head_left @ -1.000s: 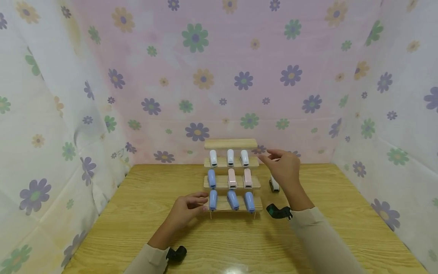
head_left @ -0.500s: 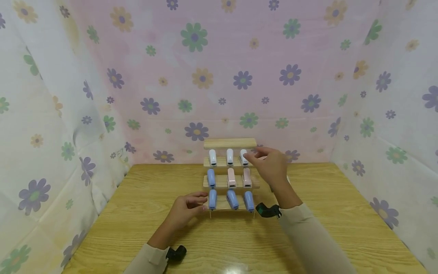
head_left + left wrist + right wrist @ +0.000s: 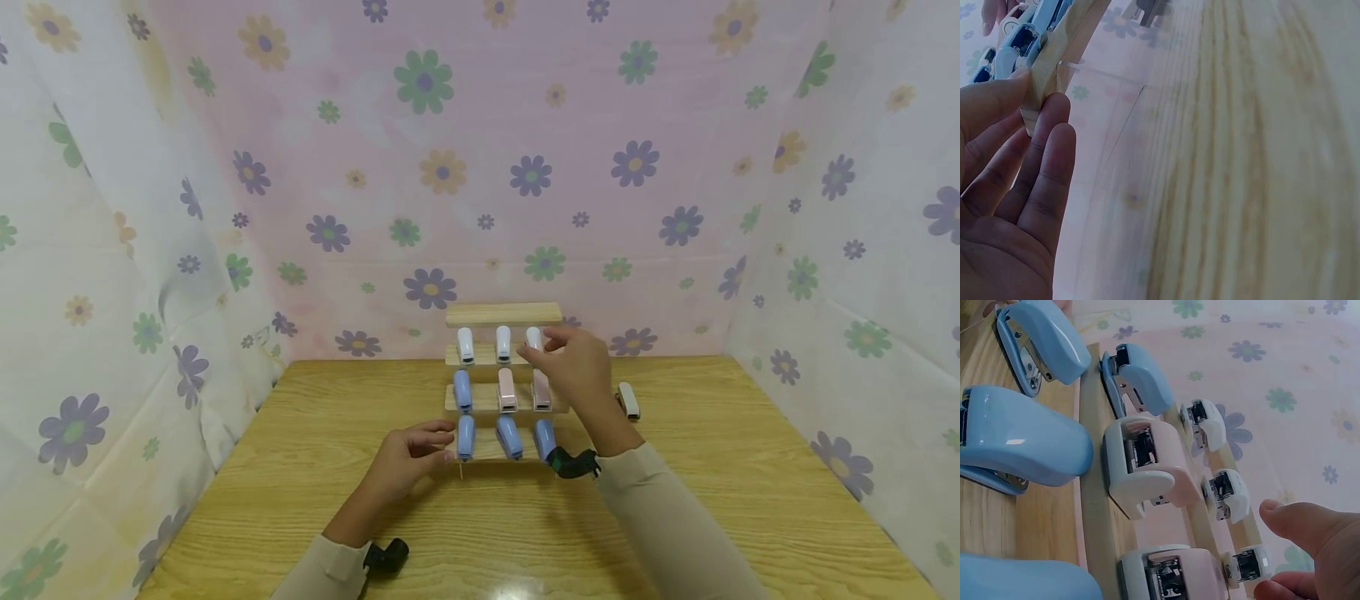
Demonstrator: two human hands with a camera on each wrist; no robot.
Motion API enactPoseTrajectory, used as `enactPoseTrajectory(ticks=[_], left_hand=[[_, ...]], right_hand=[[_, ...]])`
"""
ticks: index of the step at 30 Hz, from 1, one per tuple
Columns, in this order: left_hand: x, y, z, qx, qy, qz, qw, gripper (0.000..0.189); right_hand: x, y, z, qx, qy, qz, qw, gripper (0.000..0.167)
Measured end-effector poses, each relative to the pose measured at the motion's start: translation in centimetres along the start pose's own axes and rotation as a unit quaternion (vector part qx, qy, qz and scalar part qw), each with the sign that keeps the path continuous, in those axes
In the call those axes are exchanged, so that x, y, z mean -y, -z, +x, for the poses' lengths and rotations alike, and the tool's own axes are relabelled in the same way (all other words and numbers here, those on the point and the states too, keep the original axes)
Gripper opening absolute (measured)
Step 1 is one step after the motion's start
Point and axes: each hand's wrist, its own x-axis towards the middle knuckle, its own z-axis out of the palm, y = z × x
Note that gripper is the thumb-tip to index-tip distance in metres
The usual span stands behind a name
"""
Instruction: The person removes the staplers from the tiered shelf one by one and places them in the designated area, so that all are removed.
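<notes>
— White casing on the stapler [image 3: 1252, 562] nearest the right hand [image 3: 579, 367]. Where, exactly?

— On the second board from the top of the stepped wooden stand [image 3: 504, 314], at the right end of a row of three, all upright and white.

— Clamped, or not?

— Not clamped, judging by the right wrist view. Thumb [image 3: 1291, 522] clear of the casing and apart from the fingers [image 3: 1297, 584], these close up against the rear end. Cannot tell whether touching.

— And with the left hand [image 3: 405, 458]?

— Gripped on the left end of the lowest board [image 3: 1055, 59], thumb to one face and fingers to the other, just beside a blue stapler.

— Elsewhere on the stand?

— On the lowest board, three blue staplers [image 3: 510, 437]; middle one aslant, right one partly covered by the black wrist camera [image 3: 573, 463] at the right cuff. On the next board up, a single blue stapler at left, then two pink-and-white staplers [image 3: 507, 390], slightly apart.

— Off the stand?

— On the wood-grain table [image 3: 720, 500], one loose white stapler [image 3: 629, 401], just beyond the right wrist. Behind everything, pale pink flower-print cloth [image 3: 675, 100].
</notes>
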Motion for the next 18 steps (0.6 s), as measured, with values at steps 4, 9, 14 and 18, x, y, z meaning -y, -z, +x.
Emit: enactPoseTrajectory(ticks=[4,9,14,18], left_hand=[[0.01,0.01,-0.03,0.000,0.005,0.002,1.0000,0.032],[-0.09,-0.02,-0.05,-0.003,0.008,0.005,0.9999,0.032],[-0.29,-0.07,-0.10,-0.006,0.011,0.008,0.9999,0.031],[-0.29,-0.07,-0.11,-0.007,0.011,0.009,0.9999,0.031]], right_hand=[[-0.21,-0.36,0.09,-0.002,0.006,-0.012,0.9999,0.056],[-0.31,-0.59,0.10,-0.006,0.017,-0.001,0.9998,0.052],[-0.24,-0.63,0.07,-0.010,0.017,0.005,0.9998,0.049],[-0.31,-0.72,0.18,-0.016,0.015,0.005,0.9998,0.043]])
